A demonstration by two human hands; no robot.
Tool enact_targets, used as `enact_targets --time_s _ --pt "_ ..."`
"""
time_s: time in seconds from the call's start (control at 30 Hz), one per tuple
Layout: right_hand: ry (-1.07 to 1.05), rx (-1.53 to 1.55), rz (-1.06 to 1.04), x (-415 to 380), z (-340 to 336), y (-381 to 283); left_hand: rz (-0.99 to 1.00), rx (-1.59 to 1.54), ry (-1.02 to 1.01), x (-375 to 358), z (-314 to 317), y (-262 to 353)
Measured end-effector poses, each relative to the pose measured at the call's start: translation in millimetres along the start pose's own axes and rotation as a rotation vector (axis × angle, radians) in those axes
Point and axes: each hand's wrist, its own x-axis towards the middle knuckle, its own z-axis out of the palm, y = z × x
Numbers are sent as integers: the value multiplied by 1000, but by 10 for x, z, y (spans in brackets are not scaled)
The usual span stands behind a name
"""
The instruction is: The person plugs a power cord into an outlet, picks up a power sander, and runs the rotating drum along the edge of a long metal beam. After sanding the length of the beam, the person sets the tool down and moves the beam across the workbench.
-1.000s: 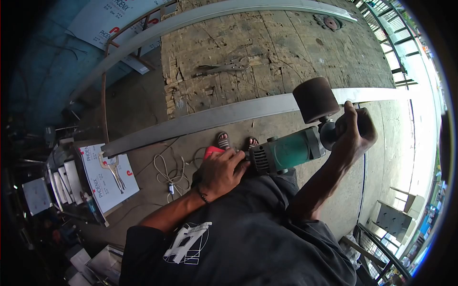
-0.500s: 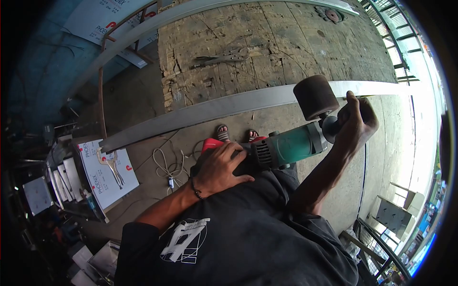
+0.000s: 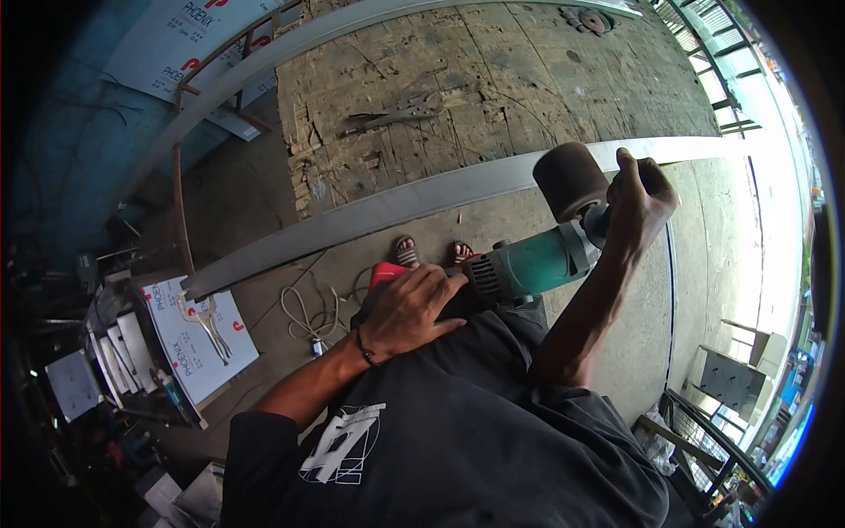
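A green drum sander (image 3: 537, 264) is held across the front of my body. My left hand (image 3: 409, 308) wraps over its black rear body, thumb stretched along my shirt side. My right hand (image 3: 645, 201) closes around the round front side handle (image 3: 598, 226). The sander's brown drum (image 3: 570, 180) overlaps the near long metal tube (image 3: 422, 196) in this view. That tube runs along the near edge of a worn wooden table (image 3: 528, 97).
Locking pliers (image 3: 405, 113) lie on the table, with a disc (image 3: 591, 21) at the far corner. A second metal tube (image 3: 255, 63) runs along the far side. A C-clamp (image 3: 204, 326) grips the near tube's left end. A coiled cable (image 3: 304, 312) lies on the floor.
The view has shifted slightly, moving the table and tubes left and up. The sander's front end and my right hand sit a little further left; both hands keep their hold.
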Motion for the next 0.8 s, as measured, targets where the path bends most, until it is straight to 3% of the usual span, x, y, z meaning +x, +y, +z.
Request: enact_targets --time_s 0.17,0.27,0.8 --pt "-12 36 16 -8 -48 -37 42 11 20 21 -13 22" --pt "-3 11 -29 -12 -88 -98 -42 -19 56 17 -21 28" --pt "56 43 -20 -48 -120 -208 158 69 91 34 -10 -117"
